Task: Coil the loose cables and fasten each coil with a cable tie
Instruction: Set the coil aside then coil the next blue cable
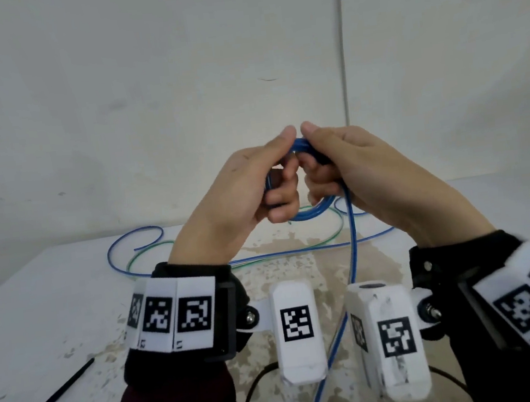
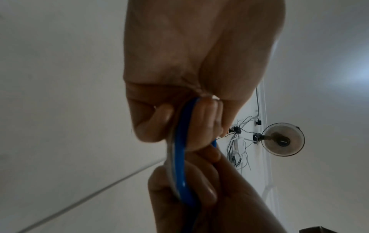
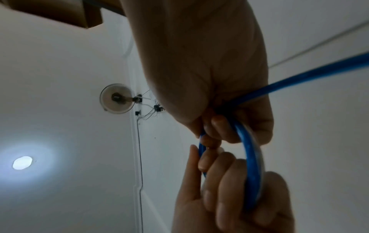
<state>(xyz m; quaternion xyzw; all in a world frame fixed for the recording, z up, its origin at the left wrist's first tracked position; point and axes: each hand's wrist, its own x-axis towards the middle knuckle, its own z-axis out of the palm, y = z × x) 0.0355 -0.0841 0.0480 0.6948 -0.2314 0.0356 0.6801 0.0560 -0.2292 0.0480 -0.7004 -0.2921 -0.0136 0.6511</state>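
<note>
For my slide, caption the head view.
Both hands, left hand and right hand, grip a blue cable coil above the table.

Plain pale wall behind a worn white table; wall fan beside tangled wiring; round ceiling light glowing.

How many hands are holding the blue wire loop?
2. The left hand grips the blue coil's left side; the right hand grips its right side, both raised above the table.
</note>
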